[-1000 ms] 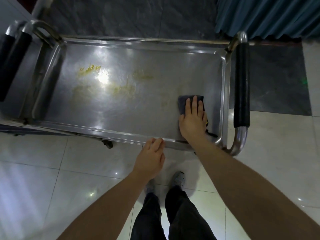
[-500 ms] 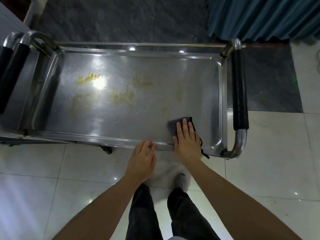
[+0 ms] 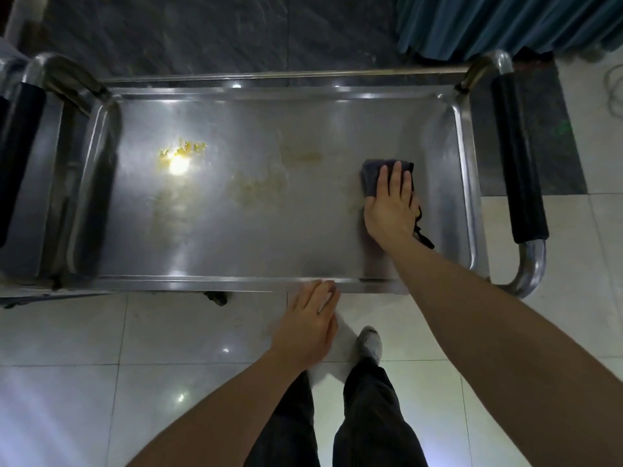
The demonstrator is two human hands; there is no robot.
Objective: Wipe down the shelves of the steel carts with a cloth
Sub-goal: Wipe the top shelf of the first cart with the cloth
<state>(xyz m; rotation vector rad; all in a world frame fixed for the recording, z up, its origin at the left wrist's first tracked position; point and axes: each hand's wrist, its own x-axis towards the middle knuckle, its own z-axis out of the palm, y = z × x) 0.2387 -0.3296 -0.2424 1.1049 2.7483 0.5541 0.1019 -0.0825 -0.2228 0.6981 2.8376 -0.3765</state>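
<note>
Nearest us, our left hand has stayed put with straight fingers touching the front rim of the top shelf at about 6 o'clock, holding nothing. Our right hand lies flat, fingers spread, pressing the one dark cloth onto the steel. Half a second ago it sat down by the near rim; now it's pushed up toward mid-shelf at 3 o'clock, so the right end looks about covered. Further off: one bright yellow stain at 10 o'clock and fainter smears mid-shelf, untouched. Two black handles: right handle, left handle.
</note>
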